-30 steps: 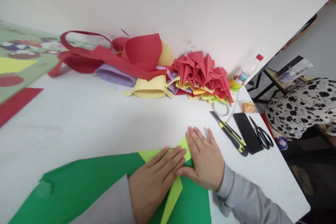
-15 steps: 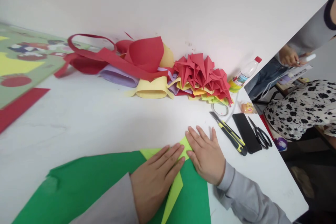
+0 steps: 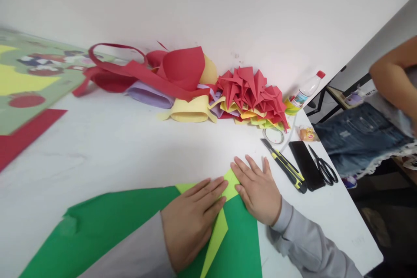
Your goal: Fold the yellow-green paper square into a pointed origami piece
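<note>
A folded light-green paper (image 3: 219, 231) lies on a large dark-green sheet (image 3: 107, 217) at the near edge of the white table (image 3: 130, 147). My left hand (image 3: 192, 219) lies flat on the light-green paper, fingers stretched out and pressing. My right hand (image 3: 259, 191) rests flat beside it, fingers apart, touching the paper's upper tip. Neither hand holds anything.
Folded red and yellow paper shapes (image 3: 250, 93) and curled red, purple and yellow paper (image 3: 169, 82) are piled by the wall. To the right lie a utility knife (image 3: 286, 167), a black phone (image 3: 306, 165), scissors (image 3: 322, 165), a tape ring (image 3: 273, 135) and a bottle (image 3: 306, 89). Another person (image 3: 374, 126) stands at right.
My hands have barely shifted on the paper, the right one sliding slightly right. A person at the right has moved in close, now covering the floral-patterned cloth.
</note>
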Demonstrator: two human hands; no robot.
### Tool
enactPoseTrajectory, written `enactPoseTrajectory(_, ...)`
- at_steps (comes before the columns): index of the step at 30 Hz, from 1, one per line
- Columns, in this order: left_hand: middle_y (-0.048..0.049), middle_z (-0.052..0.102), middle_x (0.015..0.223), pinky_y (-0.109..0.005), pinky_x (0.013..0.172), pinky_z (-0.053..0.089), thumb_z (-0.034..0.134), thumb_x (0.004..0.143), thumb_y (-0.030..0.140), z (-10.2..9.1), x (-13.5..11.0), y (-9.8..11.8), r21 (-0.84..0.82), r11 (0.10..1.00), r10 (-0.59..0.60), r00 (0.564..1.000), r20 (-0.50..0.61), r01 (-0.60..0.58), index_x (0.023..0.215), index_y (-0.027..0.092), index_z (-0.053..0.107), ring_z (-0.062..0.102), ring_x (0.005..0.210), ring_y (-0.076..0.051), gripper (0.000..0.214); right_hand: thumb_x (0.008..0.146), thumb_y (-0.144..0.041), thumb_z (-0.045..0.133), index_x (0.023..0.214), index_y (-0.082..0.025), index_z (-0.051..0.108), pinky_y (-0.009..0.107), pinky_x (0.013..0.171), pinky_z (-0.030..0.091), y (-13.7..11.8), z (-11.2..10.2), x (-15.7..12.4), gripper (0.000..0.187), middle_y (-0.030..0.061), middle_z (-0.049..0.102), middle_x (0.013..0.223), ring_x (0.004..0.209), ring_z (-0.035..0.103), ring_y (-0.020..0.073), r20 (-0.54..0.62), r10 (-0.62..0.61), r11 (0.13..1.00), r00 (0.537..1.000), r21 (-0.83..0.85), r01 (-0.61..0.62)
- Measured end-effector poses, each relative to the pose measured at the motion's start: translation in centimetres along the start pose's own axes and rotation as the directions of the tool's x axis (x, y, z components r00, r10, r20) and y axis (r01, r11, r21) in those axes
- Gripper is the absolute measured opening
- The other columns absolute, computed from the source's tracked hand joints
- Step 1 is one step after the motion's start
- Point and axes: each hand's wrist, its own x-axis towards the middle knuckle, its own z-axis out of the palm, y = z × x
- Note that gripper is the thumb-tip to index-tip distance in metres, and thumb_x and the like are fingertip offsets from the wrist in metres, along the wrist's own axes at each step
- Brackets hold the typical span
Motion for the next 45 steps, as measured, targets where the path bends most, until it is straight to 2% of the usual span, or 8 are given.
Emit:
enactPoseTrajectory(5, -0.0177, 0.057, 0.139, -0.048, 0.111, 0.041, 0.044, 0.078, 0.008, -0.3, 0.0, -0.4, -0.041, 0.999, 0.010, 1.000, 0.017, -0.009, 0.117, 0.013, 0.064, 0.048, 0.135, -0.029, 0.044, 0.103, -0.030, 0.031, 0.152, -0.024, 0.029, 0.069, 0.116, 0.008, 0.0, -0.1, 0.1, 0.050, 0.0021, 0.027, 0.160, 0.149, 0.019, 0.0271, 0.005, 0.001, 1.000, 1.000, 0.010, -0.001)
enactPoseTrajectory(12, -0.0145, 0.062, 0.135, -0.039, 0.114, 0.039, 0.035, 0.081, 0.003, -0.2, -0.3, -2.4, -0.185, 0.976, 0.096, 0.989, -0.108, -0.115, 0.127, 0.013, 0.053, 0.043, 0.138, -0.018, 0.050, 0.103, -0.032, 0.033, 0.152, -0.024, 0.030, 0.068, 0.116, 0.010, 0.1, -0.1, 0.0, 0.050, 0.0056, 0.030, 0.159, 0.148, 0.022, 0.0274, -0.015, -0.014, 1.000, 1.000, -0.012, 0.014)
enactPoseTrajectory(19, -0.0119, 0.059, 0.139, -0.045, 0.110, 0.043, 0.040, 0.078, 0.005, 0.0, -0.2, -1.8, -0.061, 0.993, 0.098, 0.994, -0.037, -0.100, 0.126, 0.017, 0.059, 0.046, 0.136, -0.024, 0.053, 0.097, -0.051, 0.044, 0.152, -0.021, 0.029, 0.072, 0.114, 0.008, -0.2, -0.1, 0.0, 0.065, 0.0080, 0.028, 0.159, 0.148, 0.020, 0.0329, -0.003, -0.003, 1.000, 1.000, 0.019, 0.003)
enactPoseTrajectory(24, -0.0140, 0.063, 0.134, -0.048, 0.106, 0.047, 0.046, 0.080, 0.011, 0.1, 0.0, -0.9, 0.030, 0.997, 0.065, 0.998, -0.019, -0.064, 0.114, 0.016, 0.067, 0.055, 0.128, -0.029, 0.040, 0.101, -0.038, 0.035, 0.153, -0.022, 0.027, 0.068, 0.116, 0.010, -0.4, 0.0, 0.1, 0.054, 0.0055, 0.029, 0.159, 0.149, 0.019, 0.0288, -0.002, 0.011, 1.000, 1.000, 0.015, -0.011)
enactPoseTrajectory(32, -0.0154, 0.063, 0.132, -0.044, 0.102, 0.048, 0.040, 0.087, 0.010, -0.4, 0.0, -0.9, 0.097, 0.994, 0.047, 0.996, -0.073, -0.040, 0.120, 0.015, 0.063, 0.055, 0.125, -0.027, 0.039, 0.101, -0.031, 0.036, 0.144, -0.015, 0.045, 0.068, 0.113, 0.017, 0.1, 0.2, 1.1, 0.046, 0.0126, 0.042, 0.152, 0.144, 0.029, 0.0328, -0.213, 0.149, 0.989, 0.966, 0.005, -0.151)
enactPoseTrajectory(36, -0.0192, 0.065, 0.120, -0.048, 0.089, 0.052, 0.042, 0.090, 0.013, -0.9, 0.2, -1.2, 0.176, 0.983, -0.039, 0.994, -0.098, 0.056, 0.115, 0.012, 0.065, 0.060, 0.111, -0.034, 0.034, 0.097, -0.034, 0.046, 0.121, -0.013, 0.063, 0.046, 0.105, 0.042, -0.3, 0.0, 0.0, 0.035, 0.0154, 0.062, 0.128, 0.124, 0.051, 0.0266, -0.366, 0.027, 0.982, 0.930, 0.186, 0.044)
enactPoseTrajectory(40, -0.0185, 0.064, 0.115, -0.046, 0.082, 0.051, 0.046, 0.090, 0.019, -1.2, 0.4, -1.1, 0.192, 0.979, -0.050, 0.995, -0.087, 0.066, 0.115, 0.013, 0.065, 0.061, 0.105, -0.034, 0.032, 0.092, -0.047, 0.055, 0.118, -0.016, 0.063, 0.041, 0.096, 0.048, -1.0, -0.4, -1.2, 0.042, 0.0124, 0.067, 0.115, 0.109, 0.059, 0.0240, -0.356, -0.156, 0.889, 0.922, 0.356, 0.288)
enactPoseTrajectory(45, -0.0159, 0.065, 0.116, -0.045, 0.083, 0.050, 0.045, 0.091, 0.020, -1.2, 0.3, -1.0, 0.174, 0.982, -0.062, 0.994, -0.086, 0.077, 0.115, 0.015, 0.064, 0.060, 0.104, -0.032, 0.031, 0.088, -0.038, 0.058, 0.110, -0.018, 0.066, 0.037, 0.090, 0.051, -0.6, -0.9, -1.0, 0.031, 0.0099, 0.070, 0.101, 0.100, 0.063, 0.0222, -0.262, -0.140, 0.826, 0.955, 0.501, 0.258)
